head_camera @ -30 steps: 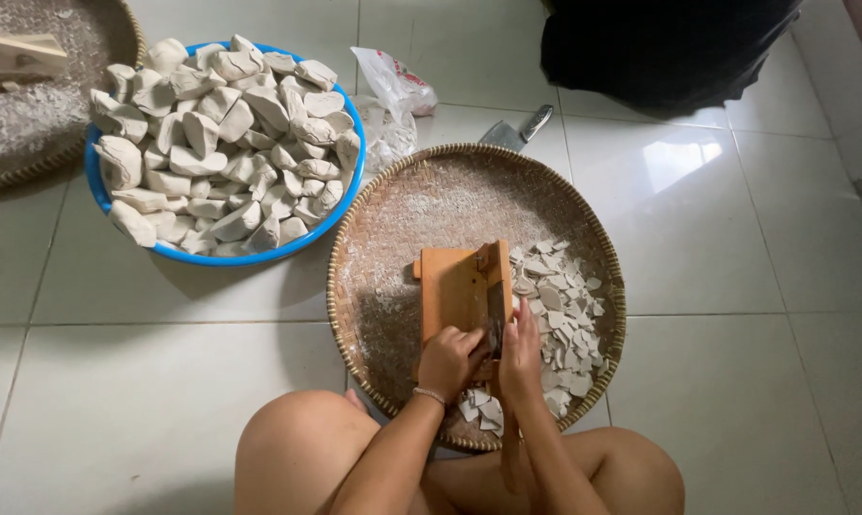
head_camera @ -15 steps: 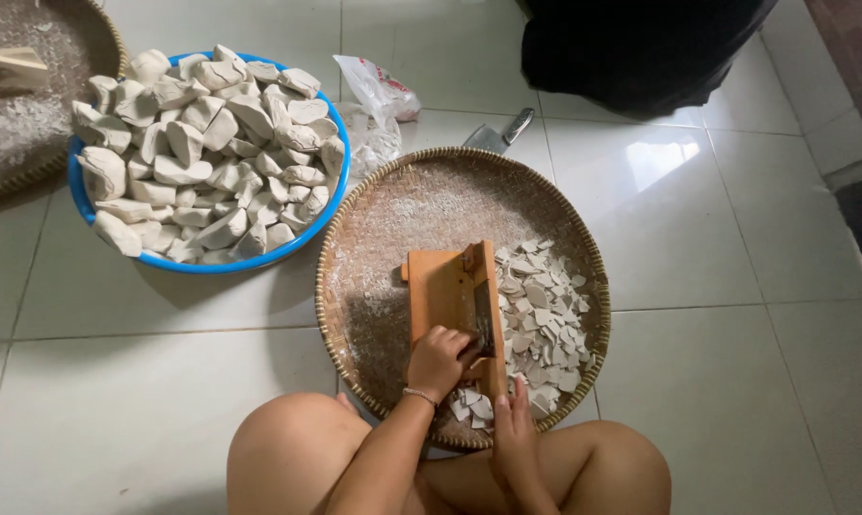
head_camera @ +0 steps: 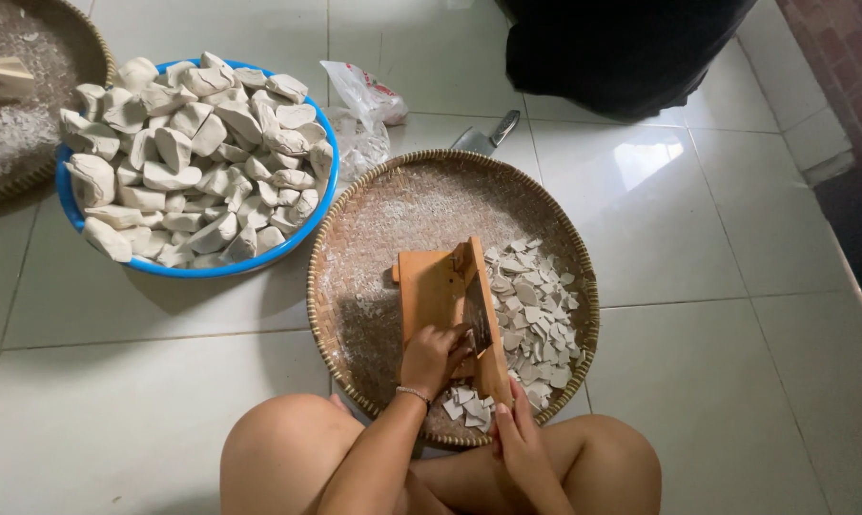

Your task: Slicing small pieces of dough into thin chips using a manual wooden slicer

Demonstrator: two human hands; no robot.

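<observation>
A wooden slicer board [head_camera: 438, 286] with a blade slot lies tilted in a round woven tray [head_camera: 374, 219]. My left hand [head_camera: 431, 358] is curled on the board beside the blade, pressing a pale chunk that is mostly hidden under the fingers. At the board's near end, my right hand [head_camera: 517, 439] steadies the board. Thin pale slices [head_camera: 531, 305] are heaped in the tray to the right of the board, and a few more slices [head_camera: 467, 405] lie under its near end.
A blue basin [head_camera: 202, 270] heaped with pale chunks [head_camera: 193, 153] stands at the back left. Another woven tray [head_camera: 30, 172] with a wooden block [head_camera: 2, 81] is at the far left. A plastic bag [head_camera: 359, 114], a cleaver [head_camera: 488, 135] and a dark bundle [head_camera: 622, 52] lie behind. My bare knees frame the tray's near rim.
My right hand has slid back along the board's right edge towards my body, to its near end. My left hand has stayed by the blade with small movement.
</observation>
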